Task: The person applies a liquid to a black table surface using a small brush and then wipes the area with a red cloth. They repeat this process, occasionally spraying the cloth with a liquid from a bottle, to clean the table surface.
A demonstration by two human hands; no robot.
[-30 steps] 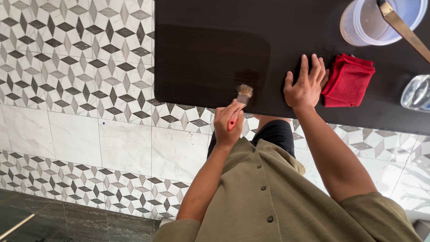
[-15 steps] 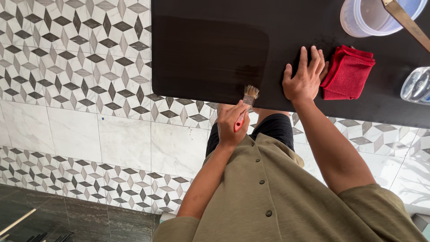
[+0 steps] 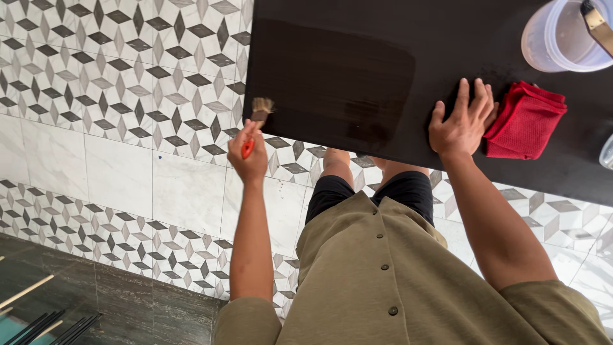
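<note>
Left hand (image 3: 250, 153) clenched on red-handled brush (image 3: 258, 117), bristles at board (image 3: 357, 76) corner, 9 o'clock edge. Right hand (image 3: 461, 121) released, flat on board, red cloth (image 3: 523, 120) at 3 o'clock. Coating apparently wet: drips likely off edge; palm may smear.

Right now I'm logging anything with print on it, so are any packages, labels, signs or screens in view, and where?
No labels, signs or screens show.
Plastic tub: the nearest thing to a package, upper right on the dark board, round, translucent white, unmarked.
Red cloth: folded, beside the right hand, no tag visible.
Brush: in the left hand, red handle, pale bristles, no marking visible.
</note>
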